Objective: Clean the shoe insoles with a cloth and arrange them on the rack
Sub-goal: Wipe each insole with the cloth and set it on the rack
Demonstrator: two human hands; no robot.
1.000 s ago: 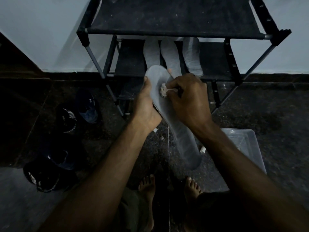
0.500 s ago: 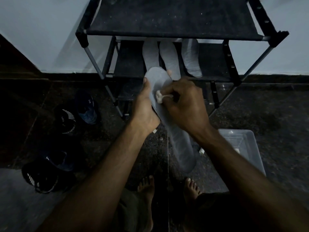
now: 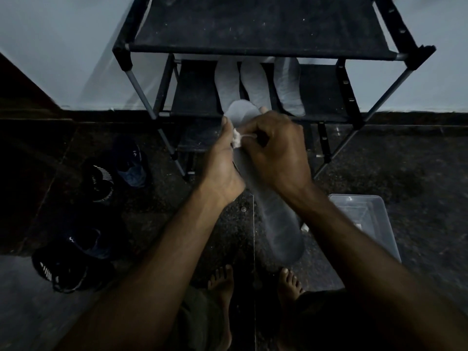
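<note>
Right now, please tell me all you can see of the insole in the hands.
The insole is grey, long and thin, and looks like soft foam or fabric. It is held in the air in front of the rack, toe end up and away, heel end down near the feet. The left hand grips its left edge. The right hand presses a small white cloth on its upper part.

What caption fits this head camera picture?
Left hand holds a grey insole while right hand wipes it with a white cloth.

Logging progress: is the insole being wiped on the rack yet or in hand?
In hand: left hand holds the insole before the rack; right hand rubs cloth on it.
</note>
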